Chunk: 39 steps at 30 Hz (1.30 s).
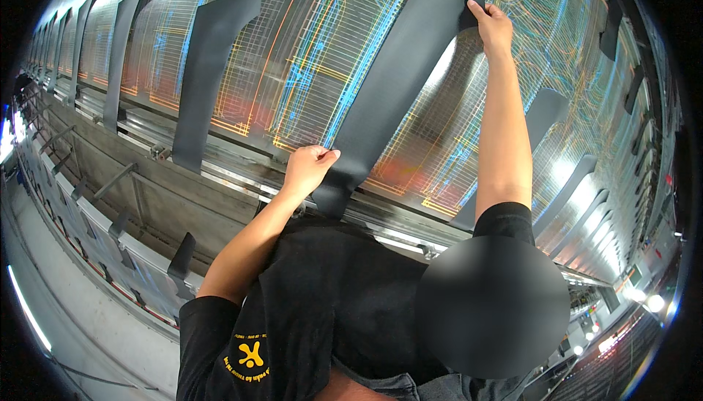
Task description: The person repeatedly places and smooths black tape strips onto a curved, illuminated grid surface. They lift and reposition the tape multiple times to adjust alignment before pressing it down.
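Observation:
A long dark grey cut piece, probably fabric (403,71), slants across the shiny surface in front of me and hooks to the right at its far end. At that hooked corner, my right hand (494,29) pinches the piece between thumb and fingers. My left hand (307,172) is closed in a pinch on the left edge, near the piece's lower end. Beyond my left hand, the lower end hangs over the surface's near edge. Under the piece, the surface (315,71) bears a dense pattern of blue, orange and white lines.
Similar dark pieces lie in a row to the left, the closest being a grey piece (212,71). Another grey piece (545,112) lies to the right of my right forearm. A metal rail (242,188) edges the surface, with a framed trough (183,196) below it.

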Each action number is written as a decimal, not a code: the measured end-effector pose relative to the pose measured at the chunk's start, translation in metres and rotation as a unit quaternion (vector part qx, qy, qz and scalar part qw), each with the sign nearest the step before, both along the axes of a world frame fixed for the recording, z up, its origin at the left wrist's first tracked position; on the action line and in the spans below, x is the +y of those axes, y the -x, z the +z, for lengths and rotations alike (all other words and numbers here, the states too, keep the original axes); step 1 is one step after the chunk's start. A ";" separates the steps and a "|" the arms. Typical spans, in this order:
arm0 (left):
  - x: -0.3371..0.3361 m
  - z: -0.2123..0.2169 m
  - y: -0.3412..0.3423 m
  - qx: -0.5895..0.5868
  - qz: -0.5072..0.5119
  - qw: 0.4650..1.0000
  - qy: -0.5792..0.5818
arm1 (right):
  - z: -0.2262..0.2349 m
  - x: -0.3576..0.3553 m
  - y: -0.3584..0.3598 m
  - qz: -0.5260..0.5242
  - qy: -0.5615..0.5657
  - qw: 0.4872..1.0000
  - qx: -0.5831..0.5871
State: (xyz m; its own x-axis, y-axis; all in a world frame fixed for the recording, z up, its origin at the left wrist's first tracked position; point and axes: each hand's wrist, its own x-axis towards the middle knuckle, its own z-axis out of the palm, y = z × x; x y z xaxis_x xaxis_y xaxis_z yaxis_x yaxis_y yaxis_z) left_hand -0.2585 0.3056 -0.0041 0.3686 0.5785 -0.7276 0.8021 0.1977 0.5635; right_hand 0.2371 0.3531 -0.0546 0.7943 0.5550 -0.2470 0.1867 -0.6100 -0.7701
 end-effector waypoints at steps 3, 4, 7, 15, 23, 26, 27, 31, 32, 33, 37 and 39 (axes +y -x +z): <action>0.003 0.006 -0.005 0.013 -0.017 1.000 -0.009 | -0.009 -0.002 -0.005 -0.003 -0.010 1.000 -0.003; 0.004 0.008 -0.006 0.019 -0.024 0.999 -0.013 | -0.010 -0.001 -0.005 -0.005 -0.012 1.000 -0.003; 0.009 0.003 -0.009 0.041 -0.054 0.998 -0.017 | -0.021 -0.004 -0.013 -0.017 -0.031 0.998 0.046; 0.005 -0.003 -0.004 0.016 -0.047 0.998 -0.023 | -0.020 -0.004 -0.006 -0.007 -0.037 0.999 -0.028; 0.006 -0.005 -0.006 0.026 -0.045 0.999 -0.003 | -0.005 -0.002 0.005 -0.011 0.019 0.997 -0.071; 0.006 -0.006 -0.005 0.028 -0.035 0.999 0.007 | 0.001 -0.001 0.010 -0.007 0.038 0.994 -0.104; 0.006 -0.005 -0.004 0.029 -0.031 0.999 0.011 | 0.005 0.000 0.013 -0.011 0.041 0.994 -0.098; 0.007 -0.005 -0.004 0.030 -0.034 0.999 0.017 | 0.002 0.001 0.012 -0.024 0.039 0.996 -0.071; 0.007 -0.005 -0.004 0.030 -0.039 0.999 0.017 | 0.000 0.000 0.011 -0.027 0.043 0.996 -0.067; 0.007 -0.005 -0.005 0.030 -0.033 0.999 0.022 | 0.000 0.000 0.011 -0.029 0.046 0.997 -0.062; 0.007 -0.006 -0.003 0.028 -0.019 0.999 0.031 | 0.002 0.002 0.012 -0.030 0.062 0.995 -0.071; 0.007 -0.006 -0.003 0.028 -0.019 0.999 0.029 | 0.005 0.003 0.013 -0.033 0.058 0.996 -0.064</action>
